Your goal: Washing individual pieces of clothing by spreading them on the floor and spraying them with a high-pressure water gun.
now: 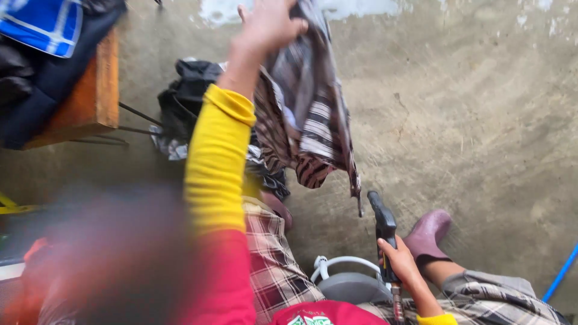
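A person sits low over a rough concrete floor (469, 120), seen from above their own head. Their left arm, in a yellow sleeve (218, 156) with a red upper part, reaches up and forward. The left hand (268, 24) is raised at the top of the view, fingers curled and closed on the upper edge of a brown and white striped cloth (310, 114). The cloth hangs down from that grip, draping to the right of the forearm, its lower tip dangling just above the black nozzle below.

The right hand (400, 262) sits low at the bottom right, wrapped around the handle of a black spray gun (384, 232), which points up toward the hanging cloth without touching it. A grey round device with a pale hose (352, 283) rests just left of that hand, between the person's knees, which are covered in checked trousers (274, 259). A maroon rubber boot (427, 235) stands just right of the gun.

Behind the left arm lies a heap of dark clothes (186, 96). At upper left, a wooden bench (90, 96) carries dark fabric and a blue bag (42, 24).
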